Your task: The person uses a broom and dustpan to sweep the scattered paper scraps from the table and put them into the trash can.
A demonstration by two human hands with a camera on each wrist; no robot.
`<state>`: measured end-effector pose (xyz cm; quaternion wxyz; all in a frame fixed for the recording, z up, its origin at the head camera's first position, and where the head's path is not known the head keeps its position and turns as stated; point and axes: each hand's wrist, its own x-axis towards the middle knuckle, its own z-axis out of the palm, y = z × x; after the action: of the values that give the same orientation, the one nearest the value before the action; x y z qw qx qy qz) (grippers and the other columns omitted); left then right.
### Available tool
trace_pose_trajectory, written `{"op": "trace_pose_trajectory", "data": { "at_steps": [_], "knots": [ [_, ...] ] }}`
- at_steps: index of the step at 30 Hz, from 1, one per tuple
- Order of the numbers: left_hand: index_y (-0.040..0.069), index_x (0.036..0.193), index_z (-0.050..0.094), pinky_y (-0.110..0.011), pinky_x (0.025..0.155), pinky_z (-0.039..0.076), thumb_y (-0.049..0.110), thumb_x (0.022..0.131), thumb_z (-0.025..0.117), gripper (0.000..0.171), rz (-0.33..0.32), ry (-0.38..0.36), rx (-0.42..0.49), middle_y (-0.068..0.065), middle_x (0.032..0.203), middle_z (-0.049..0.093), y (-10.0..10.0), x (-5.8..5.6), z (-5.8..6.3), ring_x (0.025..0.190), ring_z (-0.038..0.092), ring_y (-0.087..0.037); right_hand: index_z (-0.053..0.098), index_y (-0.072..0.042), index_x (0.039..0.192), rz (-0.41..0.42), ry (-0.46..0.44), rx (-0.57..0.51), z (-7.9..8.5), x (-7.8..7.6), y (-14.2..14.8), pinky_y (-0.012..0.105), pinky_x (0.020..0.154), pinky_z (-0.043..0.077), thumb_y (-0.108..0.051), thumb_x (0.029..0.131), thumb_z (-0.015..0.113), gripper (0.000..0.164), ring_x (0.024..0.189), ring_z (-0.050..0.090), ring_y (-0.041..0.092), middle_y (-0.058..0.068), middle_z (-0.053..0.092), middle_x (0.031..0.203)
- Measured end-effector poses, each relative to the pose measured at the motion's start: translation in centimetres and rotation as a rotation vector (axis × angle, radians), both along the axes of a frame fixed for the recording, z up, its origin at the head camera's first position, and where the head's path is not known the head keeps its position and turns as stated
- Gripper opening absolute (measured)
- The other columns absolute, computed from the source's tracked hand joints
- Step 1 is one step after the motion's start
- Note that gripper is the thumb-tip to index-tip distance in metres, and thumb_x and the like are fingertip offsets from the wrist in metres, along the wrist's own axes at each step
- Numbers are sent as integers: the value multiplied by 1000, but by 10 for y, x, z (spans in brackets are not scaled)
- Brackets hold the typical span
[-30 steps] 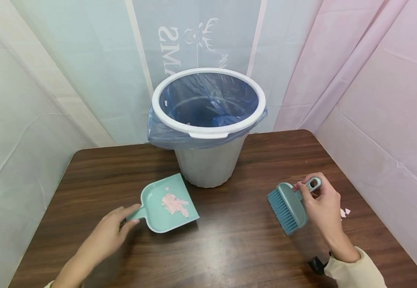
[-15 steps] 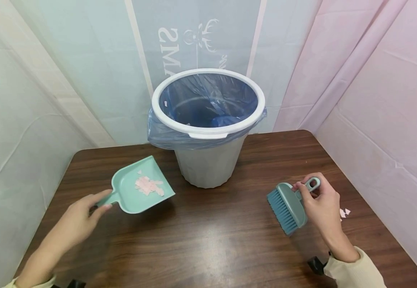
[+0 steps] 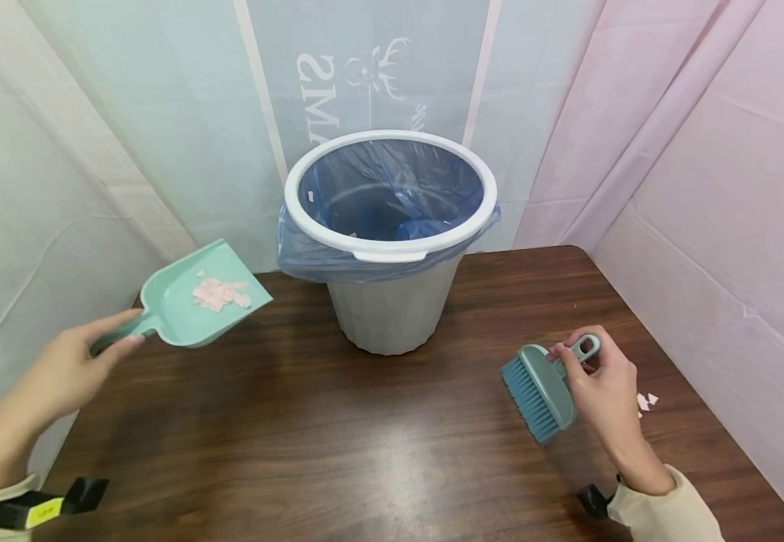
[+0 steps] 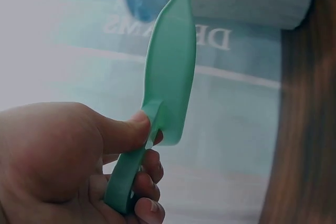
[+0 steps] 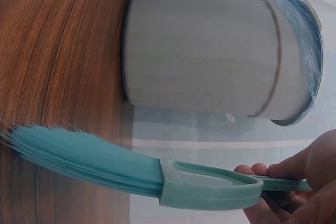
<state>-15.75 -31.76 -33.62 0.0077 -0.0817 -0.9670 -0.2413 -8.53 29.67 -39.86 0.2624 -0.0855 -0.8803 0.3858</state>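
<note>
My left hand (image 3: 70, 369) grips the handle of a light green dustpan (image 3: 182, 312), which is raised above the table at the left. A small heap of pale pink paper scraps (image 3: 219, 293) lies in the pan. In the left wrist view the dustpan (image 4: 170, 66) appears edge-on, thumb on one side of its handle and fingers curled round the other. At the right, my right hand (image 3: 602, 391) holds a small hand brush (image 3: 548, 384) by its handle. The right wrist view shows the brush's bristles (image 5: 84, 156) pointing down, their tips at the table surface.
A grey trash can (image 3: 395, 309) with a white rim and blue liner bag (image 3: 378, 267) stands at the table's back middle. A few pink scraps (image 3: 648, 400) lie on the wooden table (image 3: 365, 436) beyond the right hand. Fabric walls (image 3: 724, 248) enclose the table's back and sides.
My left hand has lifted the dustpan off the table and carried it left and back, away from the trash can, with the scraps still in it. The right hand and brush have barely moved.
</note>
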Motion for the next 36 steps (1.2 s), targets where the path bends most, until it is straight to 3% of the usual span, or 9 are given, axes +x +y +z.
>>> {"op": "trace_pose_trajectory", "data": {
  "at_steps": [9, 17, 20, 22, 24, 26, 30, 34, 36],
  "knots": [
    [-13, 149, 35, -81, 80, 39, 25, 111, 46, 54, 25, 37, -6, -49, 135, 42, -15, -16, 32, 115, 43, -69, 60, -5, 97, 11, 23, 13, 1, -3, -1, 7, 64, 49, -3, 96, 68, 9, 76, 65, -7, 11, 75, 87],
    [-12, 152, 30, -82, 86, 36, 27, 112, 41, 57, 73, 23, 22, -50, 139, 36, -21, -31, 60, 119, 39, -70, 61, -4, 98, 21, 13, 14, 4, -3, -3, 6, 64, 47, -6, 96, 70, 9, 77, 64, -10, 11, 76, 88],
    [-10, 152, 31, -57, 74, 57, 28, 112, 41, 57, 87, 31, 21, -48, 138, 41, -18, -37, 74, 111, 51, -60, 61, -5, 98, 19, 13, 15, 4, -4, -3, 6, 64, 47, -7, 96, 71, 10, 77, 62, -11, 11, 76, 89],
    [-9, 153, 32, -42, 63, 56, 29, 112, 41, 56, 86, 37, 16, -46, 136, 44, -14, -41, 82, 104, 52, -53, 61, -5, 97, 14, 16, 18, 4, -4, -3, 6, 64, 46, -7, 96, 71, 10, 76, 62, -11, 10, 76, 88],
    [-7, 152, 35, -27, 57, 45, 31, 111, 42, 57, 81, 50, 0, -43, 131, 51, -10, -44, 87, 94, 53, -40, 61, -5, 97, 15, 20, 20, 4, -4, -3, 6, 63, 46, -6, 95, 71, 10, 76, 62, -11, 11, 76, 87],
    [-5, 153, 38, -29, 58, 42, 35, 110, 43, 58, 70, 61, -16, -37, 121, 56, -6, -48, 91, 85, 49, -28, 61, -5, 97, 15, 23, 22, 4, -4, -3, 6, 63, 46, -6, 95, 71, 10, 76, 62, -11, 10, 76, 87],
    [-1, 154, 39, -28, 57, 39, 40, 109, 44, 61, 47, 51, -23, -32, 118, 56, 2, -53, 101, 81, 45, -24, 61, -5, 97, 20, 17, 21, 4, -4, -2, 6, 64, 46, -6, 95, 71, 10, 77, 62, -11, 11, 76, 88],
    [3, 157, 34, -32, 56, 36, 41, 110, 41, 61, 30, 37, -26, -32, 122, 52, 17, -61, 115, 83, 43, -31, 61, -6, 97, 7, -1, 24, 4, -2, -2, 5, 64, 46, -8, 96, 71, 10, 76, 62, -11, 11, 76, 88],
    [4, 158, 32, -42, 63, 45, 41, 110, 40, 61, 13, 29, -21, -34, 131, 51, 26, -67, 123, 91, 46, -39, 61, -6, 97, -2, -7, 29, 4, -1, 0, 5, 64, 46, -8, 96, 70, 10, 76, 61, -12, 11, 76, 88]
  ]
}}
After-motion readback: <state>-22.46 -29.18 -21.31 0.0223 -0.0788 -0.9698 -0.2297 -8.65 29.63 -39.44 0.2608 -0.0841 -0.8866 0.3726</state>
